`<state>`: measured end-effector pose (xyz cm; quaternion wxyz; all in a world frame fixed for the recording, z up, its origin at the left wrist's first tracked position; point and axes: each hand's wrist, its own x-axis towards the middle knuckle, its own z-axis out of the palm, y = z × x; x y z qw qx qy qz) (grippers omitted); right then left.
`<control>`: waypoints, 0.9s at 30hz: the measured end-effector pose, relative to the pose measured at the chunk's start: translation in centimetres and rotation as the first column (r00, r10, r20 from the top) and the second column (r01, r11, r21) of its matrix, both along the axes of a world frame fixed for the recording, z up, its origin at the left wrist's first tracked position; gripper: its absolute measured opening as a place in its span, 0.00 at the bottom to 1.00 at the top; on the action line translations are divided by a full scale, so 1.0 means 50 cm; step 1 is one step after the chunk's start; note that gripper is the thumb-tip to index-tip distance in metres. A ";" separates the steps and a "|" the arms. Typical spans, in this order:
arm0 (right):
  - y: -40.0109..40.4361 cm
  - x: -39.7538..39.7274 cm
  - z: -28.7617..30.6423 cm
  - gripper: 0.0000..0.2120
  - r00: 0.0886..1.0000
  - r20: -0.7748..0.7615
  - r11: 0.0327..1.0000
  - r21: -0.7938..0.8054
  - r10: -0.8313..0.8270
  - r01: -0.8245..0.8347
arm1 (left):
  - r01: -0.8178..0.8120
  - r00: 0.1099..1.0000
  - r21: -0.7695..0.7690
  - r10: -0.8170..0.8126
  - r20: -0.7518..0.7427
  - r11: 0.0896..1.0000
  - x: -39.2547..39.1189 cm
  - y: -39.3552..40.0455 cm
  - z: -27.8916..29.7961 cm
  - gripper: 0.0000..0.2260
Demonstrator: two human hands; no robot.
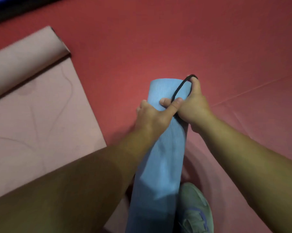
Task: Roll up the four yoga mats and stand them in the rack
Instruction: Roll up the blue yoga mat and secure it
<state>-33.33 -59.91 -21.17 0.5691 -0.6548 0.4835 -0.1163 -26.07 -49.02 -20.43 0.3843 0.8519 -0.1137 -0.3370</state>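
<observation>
Our left hand (152, 116) grips the rolled blue mat (160, 148) at six o'clock; our right hand (192, 106) hooks a black elastic band (179, 89) around its end. The pink mat (37, 115) lies half-rolled at nine o'clock.

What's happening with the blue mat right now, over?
Left hand grips rolled blue foam yoga mat. Right hand stretches black elastic band over its end. Pink mat lies half unrolled alongside. Rack not in view.

Single head-worn wide-angle cam, pitched steeply down and forward. Close range: forearms fill the lower frame, both hands near center on the rolled blue yoga mat (160, 148), red floor (175, 39) beyond. No second view.
</observation>
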 end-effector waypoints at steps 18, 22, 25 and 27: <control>0.280 -0.060 0.628 0.57 0.870 0.305 0.663 -0.748 0.388 -0.033 | 0.033 0.875 -0.659 0.297 0.382 0.751 -0.065 0.284 0.535 0.47; 0.331 -0.064 0.576 0.51 0.866 0.356 0.662 -0.749 0.351 0.039 | 0.044 0.824 -0.587 0.303 0.478 0.808 -0.064 0.331 0.547 0.38; 0.359 -0.071 0.524 0.44 0.864 0.392 0.658 -0.746 0.314 0.100 | 0.102 0.796 -0.564 0.273 0.541 0.819 -0.072 0.366 0.532 0.34; 0.366 -0.072 0.508 0.44 0.858 0.414 0.658 -0.743 0.303 0.126 | 0.123 0.800 -0.601 0.279 0.530 0.790 -0.070 0.381 0.522 0.35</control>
